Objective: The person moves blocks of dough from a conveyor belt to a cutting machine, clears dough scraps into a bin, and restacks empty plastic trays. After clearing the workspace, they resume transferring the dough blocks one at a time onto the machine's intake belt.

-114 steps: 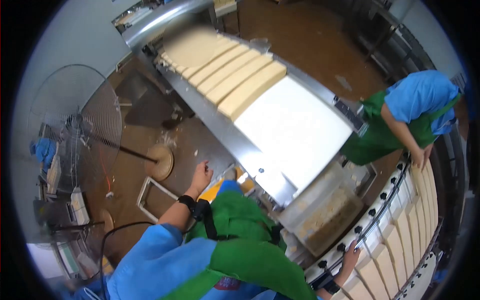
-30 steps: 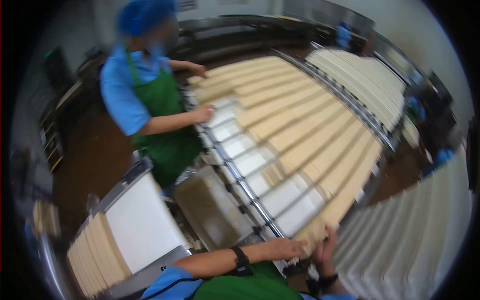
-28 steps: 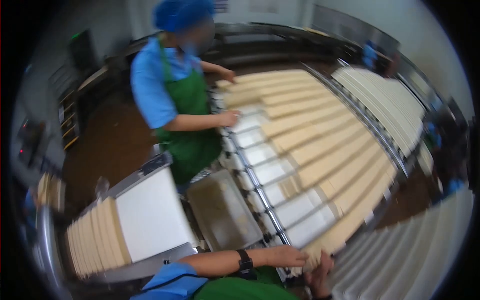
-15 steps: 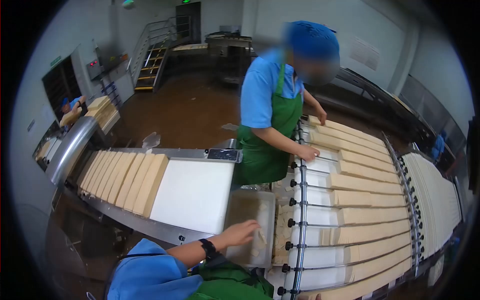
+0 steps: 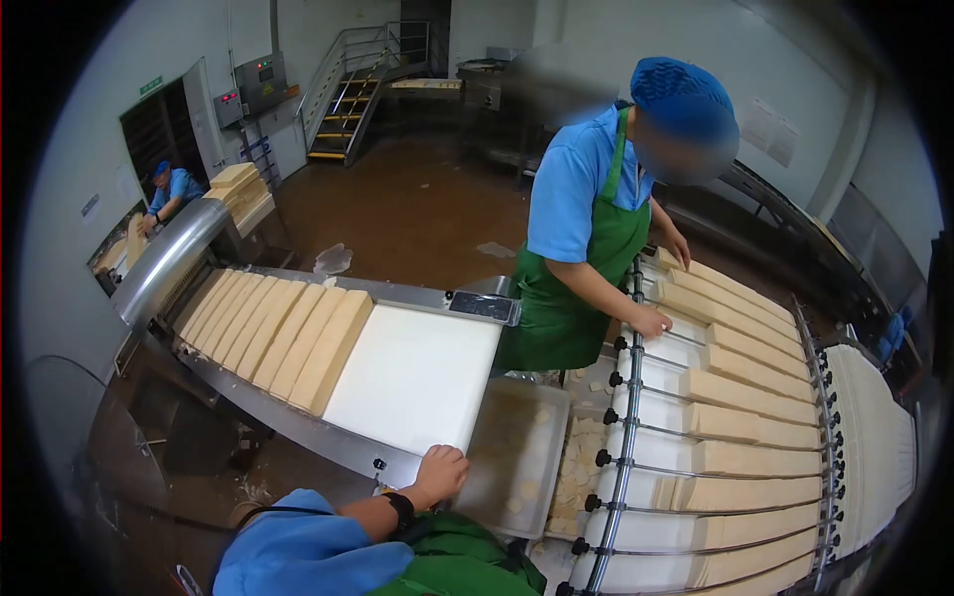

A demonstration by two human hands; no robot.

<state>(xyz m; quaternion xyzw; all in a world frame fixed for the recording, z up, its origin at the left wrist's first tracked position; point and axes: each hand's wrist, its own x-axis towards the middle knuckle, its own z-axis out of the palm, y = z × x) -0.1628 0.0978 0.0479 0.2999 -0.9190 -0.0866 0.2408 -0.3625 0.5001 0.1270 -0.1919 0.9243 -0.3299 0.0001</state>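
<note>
Long, pale-cream slabs (image 5: 338,356) lie side by side at centre left, the left hand (image 5: 440,475) is unclenched at lower centre, the right hand's state I cannot tell.

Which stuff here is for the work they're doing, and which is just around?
Seems for the work:
left hand, near the white belt
cream-coloured slabs
grey tub with scraps

Seems just around:
yellow-edged steps
papers on the wall
see-through sheet on the floor
</note>
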